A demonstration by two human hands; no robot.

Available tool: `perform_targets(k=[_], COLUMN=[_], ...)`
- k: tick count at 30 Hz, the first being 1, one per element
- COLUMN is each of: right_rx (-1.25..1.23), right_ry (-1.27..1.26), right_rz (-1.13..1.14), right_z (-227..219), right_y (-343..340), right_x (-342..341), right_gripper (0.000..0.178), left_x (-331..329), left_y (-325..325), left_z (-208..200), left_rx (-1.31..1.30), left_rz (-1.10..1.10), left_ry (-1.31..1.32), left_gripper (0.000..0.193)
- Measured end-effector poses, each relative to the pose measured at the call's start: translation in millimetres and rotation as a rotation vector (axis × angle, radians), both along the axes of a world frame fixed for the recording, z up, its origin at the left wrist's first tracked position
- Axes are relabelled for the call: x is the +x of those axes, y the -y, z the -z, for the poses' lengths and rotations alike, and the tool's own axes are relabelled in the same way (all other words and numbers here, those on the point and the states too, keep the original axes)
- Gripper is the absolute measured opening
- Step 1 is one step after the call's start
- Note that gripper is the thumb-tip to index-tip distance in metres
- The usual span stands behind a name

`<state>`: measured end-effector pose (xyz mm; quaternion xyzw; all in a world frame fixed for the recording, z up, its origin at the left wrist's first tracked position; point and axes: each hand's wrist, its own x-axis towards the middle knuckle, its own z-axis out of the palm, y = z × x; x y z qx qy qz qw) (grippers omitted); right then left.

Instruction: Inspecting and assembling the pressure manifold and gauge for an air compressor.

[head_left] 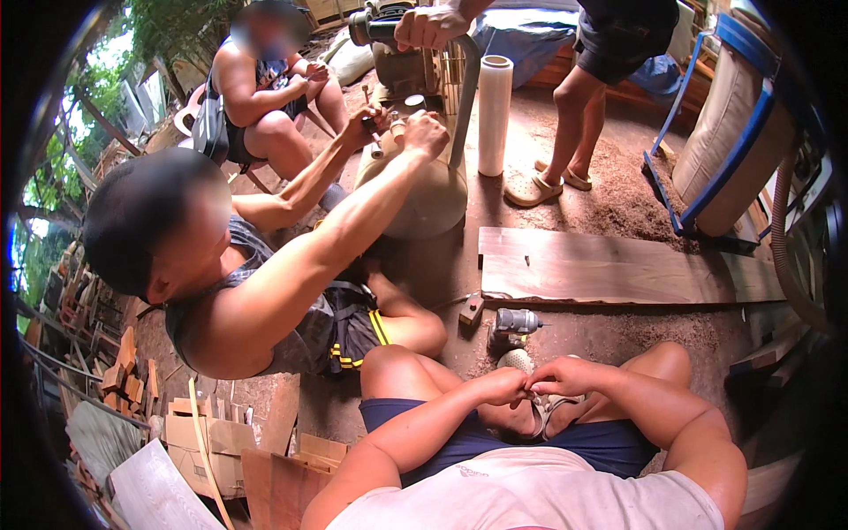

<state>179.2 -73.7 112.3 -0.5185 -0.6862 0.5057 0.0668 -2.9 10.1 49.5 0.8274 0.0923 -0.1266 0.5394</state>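
Over my lap, my left hand and my right hand meet with their fingertips pinched together. Whatever lies between the fingers is too small or hidden to make out. Just beyond them a grey cordless drill stands on the floor, its bit pointing right. Beside the drill, to the left, sits a small dark block-like tool. A wide brown wooden board lies on the floor farther off, neither hand touching it.
At left a seated co-worker reaches to fittings on a metal tank. A standing person's hand grips its handle. Another person sits behind. A film roll, sawdust, a blue-framed bag and cardboard surround us.
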Motion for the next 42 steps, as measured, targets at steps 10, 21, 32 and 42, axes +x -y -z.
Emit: perform_targets(k=[10,21,32,42], right_rx=[0.017,0.029,0.016,0.014], right_ry=[0.028,0.018,0.013,-0.015], right_rz=[-0.016,-0.026,-0.016,-0.006], right_z=[-3.7,-7.8,-6.0,-0.5], right_y=[-0.9,-2.2,-2.0,-0.9], right_x=[-0.1,-0.7,-0.3,1.7], right_gripper=[0.026,0.024,0.023,0.023], left_x=[0.0,-0.2,-0.3,0.2], left_y=[-0.5,-0.4,-0.4,-0.3], left_z=[-2.0,2.0,-0.5,-1.0], left_rx=[-0.013,0.006,0.009,-0.021], left_rz=[-0.001,0.012,0.008,-0.007], left_ry=[0.019,0.028,0.028,0.012], left_gripper=[0.02,0.02,0.018,0.02])
